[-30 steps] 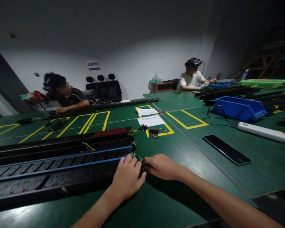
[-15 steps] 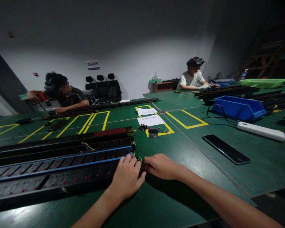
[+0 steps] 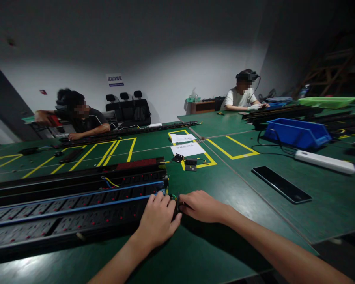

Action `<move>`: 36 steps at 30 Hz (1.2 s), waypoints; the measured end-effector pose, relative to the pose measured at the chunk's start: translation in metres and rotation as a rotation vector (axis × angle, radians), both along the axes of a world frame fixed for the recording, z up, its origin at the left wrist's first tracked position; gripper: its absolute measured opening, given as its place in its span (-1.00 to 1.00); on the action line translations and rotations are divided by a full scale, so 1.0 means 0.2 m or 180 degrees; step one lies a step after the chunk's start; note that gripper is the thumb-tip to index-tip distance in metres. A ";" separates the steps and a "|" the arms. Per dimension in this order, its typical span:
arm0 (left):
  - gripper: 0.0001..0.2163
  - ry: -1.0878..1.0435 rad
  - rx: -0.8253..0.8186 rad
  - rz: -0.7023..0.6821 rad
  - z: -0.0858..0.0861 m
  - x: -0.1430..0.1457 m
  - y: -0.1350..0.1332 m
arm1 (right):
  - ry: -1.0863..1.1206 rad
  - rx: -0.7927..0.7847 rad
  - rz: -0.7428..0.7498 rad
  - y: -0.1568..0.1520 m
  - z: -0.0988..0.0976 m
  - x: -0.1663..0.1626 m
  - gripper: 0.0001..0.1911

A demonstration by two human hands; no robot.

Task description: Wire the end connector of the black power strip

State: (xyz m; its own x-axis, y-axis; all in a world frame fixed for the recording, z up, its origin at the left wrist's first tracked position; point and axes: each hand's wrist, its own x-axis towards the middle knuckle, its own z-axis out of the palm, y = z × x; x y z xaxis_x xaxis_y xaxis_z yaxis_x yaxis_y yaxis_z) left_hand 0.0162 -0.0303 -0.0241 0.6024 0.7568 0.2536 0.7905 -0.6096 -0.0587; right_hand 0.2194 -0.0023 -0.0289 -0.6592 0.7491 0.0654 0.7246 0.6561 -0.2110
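Observation:
Long black socket strips with red dots lie side by side at the left, and the nearest socket strip [image 3: 100,216] has its right end under my left hand [image 3: 159,219]. The fingers of that hand curl over the strip's end, with the thumb at its near side. Against the same end, my right hand [image 3: 201,206] pinches a small dark end piece [image 3: 178,205], mostly hidden by the fingers. A green-yellow wire [image 3: 173,197] shows between the hands. Just beyond lie small black brackets [image 3: 191,164] on the green table [image 3: 225,240].
A black phone [image 3: 281,184], a white power strip [image 3: 324,162] and a blue bin [image 3: 297,133] are at the right. White paper sheets [image 3: 187,149] lie ahead. Across the table one person [image 3: 97,120] holds a red tool; another person [image 3: 232,98] sits at the far right.
Both hands stay at the strip's end, with hardly any visible movement. The view has shifted slightly, and the person at the far right has moved a little.

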 end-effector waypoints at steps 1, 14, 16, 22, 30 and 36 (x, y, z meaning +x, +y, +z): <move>-0.77 -0.0002 -0.0004 -0.0001 0.00 0.00 0.00 | -0.0008 0.0005 0.0003 0.00 0.00 0.00 -0.87; -0.77 -0.0014 0.0027 -0.0041 0.00 0.00 -0.01 | -0.0027 -0.0110 -0.0037 -0.01 0.02 0.00 -0.86; -0.77 -0.0013 0.0033 -0.0047 0.00 0.00 -0.01 | -0.0016 -0.0100 -0.0025 -0.01 0.01 0.00 -0.86; -0.77 0.0009 0.0041 -0.0012 0.00 0.00 -0.01 | -0.0020 -0.0098 -0.0005 0.00 0.01 0.00 -0.85; -0.74 -0.0044 0.0058 0.0167 0.01 0.01 -0.02 | -0.0028 -0.0164 -0.0047 -0.01 0.02 0.00 -0.84; -0.74 -0.0120 0.0055 0.0190 0.01 0.01 -0.02 | -0.0043 -0.0117 -0.0093 -0.01 0.02 -0.01 -0.80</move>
